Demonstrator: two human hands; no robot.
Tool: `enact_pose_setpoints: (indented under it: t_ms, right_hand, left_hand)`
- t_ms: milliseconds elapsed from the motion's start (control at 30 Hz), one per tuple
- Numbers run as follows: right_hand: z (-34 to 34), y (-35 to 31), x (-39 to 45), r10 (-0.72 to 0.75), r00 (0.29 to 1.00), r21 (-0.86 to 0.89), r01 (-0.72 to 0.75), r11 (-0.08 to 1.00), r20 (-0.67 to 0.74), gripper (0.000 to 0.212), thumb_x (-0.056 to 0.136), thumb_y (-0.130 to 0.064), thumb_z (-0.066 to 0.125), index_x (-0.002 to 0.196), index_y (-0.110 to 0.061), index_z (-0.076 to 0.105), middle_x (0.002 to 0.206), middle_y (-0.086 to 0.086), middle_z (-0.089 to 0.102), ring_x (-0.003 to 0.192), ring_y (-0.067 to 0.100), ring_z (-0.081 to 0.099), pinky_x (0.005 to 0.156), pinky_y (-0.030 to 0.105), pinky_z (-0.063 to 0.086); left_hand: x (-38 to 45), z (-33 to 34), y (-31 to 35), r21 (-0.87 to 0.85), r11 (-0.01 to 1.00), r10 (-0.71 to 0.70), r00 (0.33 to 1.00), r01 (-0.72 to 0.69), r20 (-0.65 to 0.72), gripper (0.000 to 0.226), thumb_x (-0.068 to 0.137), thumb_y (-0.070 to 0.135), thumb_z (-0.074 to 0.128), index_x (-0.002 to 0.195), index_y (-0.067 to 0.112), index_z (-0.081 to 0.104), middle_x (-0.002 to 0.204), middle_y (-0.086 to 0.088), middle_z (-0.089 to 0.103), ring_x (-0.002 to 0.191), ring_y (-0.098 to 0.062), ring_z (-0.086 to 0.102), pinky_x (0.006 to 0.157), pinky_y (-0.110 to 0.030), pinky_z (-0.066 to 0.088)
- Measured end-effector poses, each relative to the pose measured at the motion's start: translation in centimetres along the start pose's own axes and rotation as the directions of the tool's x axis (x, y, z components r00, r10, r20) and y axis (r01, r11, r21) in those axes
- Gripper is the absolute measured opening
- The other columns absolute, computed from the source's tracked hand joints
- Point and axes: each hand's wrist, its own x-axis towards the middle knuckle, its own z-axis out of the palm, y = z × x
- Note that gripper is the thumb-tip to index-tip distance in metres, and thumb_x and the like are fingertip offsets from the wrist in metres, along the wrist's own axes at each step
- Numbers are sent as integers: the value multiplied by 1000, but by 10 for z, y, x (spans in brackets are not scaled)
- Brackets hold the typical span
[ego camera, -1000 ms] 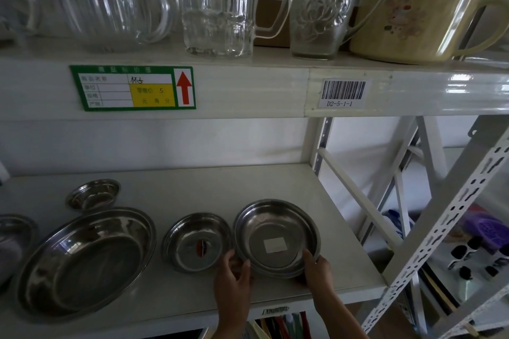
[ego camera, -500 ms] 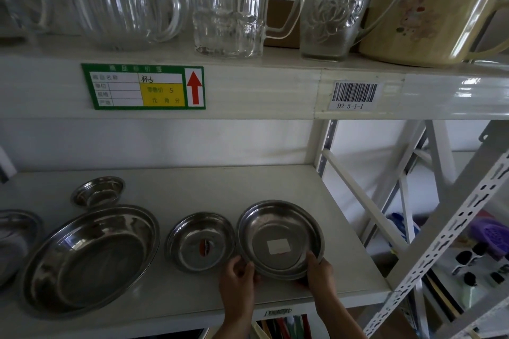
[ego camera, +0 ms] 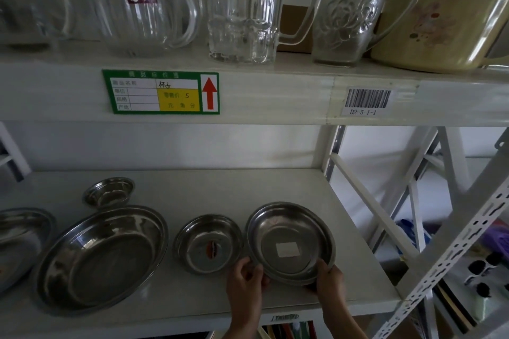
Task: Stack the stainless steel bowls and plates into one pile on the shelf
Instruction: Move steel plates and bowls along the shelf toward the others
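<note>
A steel plate with a white sticker (ego camera: pixel 289 239) sits at the right of the white shelf (ego camera: pixel 220 190). My left hand (ego camera: pixel 246 278) grips its near left rim and my right hand (ego camera: pixel 329 279) grips its near right rim. To its left lies a small steel plate (ego camera: pixel 208 243) with a red mark inside. Further left is a large steel bowl (ego camera: pixel 102 256), with a tiny steel bowl (ego camera: pixel 108 191) behind it. Another steel dish (ego camera: pixel 19 239) is cut off by the left edge.
The upper shelf (ego camera: pixel 275 96) hangs low overhead with glass jugs (ego camera: pixel 242 8) and a cream pot (ego camera: pixel 440 27). A white perforated upright (ego camera: pixel 454 250) and diagonal braces stand to the right. Clutter lies on the floor beyond.
Both hands have closed more firmly on the stickered plate's near rim, and its near edge looks slightly lifted. The view has shifted a little; the other dishes have not moved.
</note>
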Motion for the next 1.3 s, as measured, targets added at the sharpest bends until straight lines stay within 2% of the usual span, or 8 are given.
enact_pose_setpoints:
  t_ms: [100, 267, 367, 633, 867, 1067, 1200, 1300]
  right_hand:
    - [-3, -7, -1, 35, 999, 38, -35, 999, 8, 28, 98, -23, 47, 85, -3, 64, 76, 21, 69, 68, 34, 70, 71, 48, 61]
    - [-8, -27, -4, -25, 999, 106, 28, 994, -25, 28, 98, -18, 47, 79, -4, 63, 69, 21, 69, 60, 33, 68, 64, 46, 60]
    - [-10, -40, -6, -64, 997, 128, 68, 990, -33, 28, 98, -18, 48, 77, -6, 62, 69, 19, 68, 60, 31, 67, 59, 41, 58]
    - [-10, -62, -13, -100, 995, 128, 103, 986, -31, 25, 99, -18, 47, 80, -9, 61, 73, 19, 68, 62, 30, 66, 63, 42, 57]
    - [-7, -69, -19, -101, 994, 128, 104, 986, -33, 23, 99, -18, 47, 81, -10, 60, 74, 18, 69, 61, 29, 67, 52, 31, 51]
    - [-6, -73, -24, -102, 995, 138, 104, 985, -17, 23, 98, -18, 47, 81, -10, 60, 77, 19, 68, 65, 30, 66, 57, 34, 53]
    - [-5, -75, -26, -106, 994, 140, 107, 984, -13, 22, 98, -18, 47, 83, -9, 61, 76, 19, 68, 64, 29, 65, 59, 36, 54]
    - [-2, -75, -28, -105, 994, 139, 105, 985, -12, 23, 97, -17, 48, 81, -8, 60, 74, 19, 68, 63, 30, 65, 61, 38, 54]
  left_hand:
    - [-2, 1, 8, -64, 998, -3, 1000, 5, 28, 17, 87, -3, 64, 104, -3, 63, 71, -21, 64, 53, -19, 59, 54, -31, 53]
    - [1, 1, 20, -166, 985, -33, 997, 45, 76, 13, 89, 5, 64, 101, 10, 64, 77, -21, 67, 60, -25, 61, 60, -35, 57]
    - [4, -5, 23, -170, 984, -37, 996, 50, 81, 14, 90, 6, 64, 103, 8, 63, 80, -20, 68, 62, -24, 61, 61, -35, 57]
    - [8, -20, 29, -137, 990, -6, 999, 12, 48, 13, 91, 5, 62, 101, -2, 64, 72, -15, 66, 57, -21, 58, 56, -30, 55]
    - [9, -34, 27, -143, 990, 6, 1000, -3, 17, 6, 90, 4, 62, 94, 3, 67, 71, -15, 66, 57, -20, 59, 54, -28, 56]
    - [13, -52, 25, -125, 991, 40, 995, -51, -89, 6, 87, 3, 65, 87, 7, 69, 67, -13, 70, 55, -20, 63, 54, -29, 56]
    - [15, -69, 24, -99, 990, 84, 983, -101, -164, 6, 85, 6, 69, 90, 7, 70, 75, -16, 72, 59, -23, 67, 54, -27, 57]
    - [17, -83, 24, -81, 989, 107, 973, -126, -205, 7, 84, 4, 68, 88, 9, 70, 79, -17, 71, 58, -17, 67, 54, -25, 55]
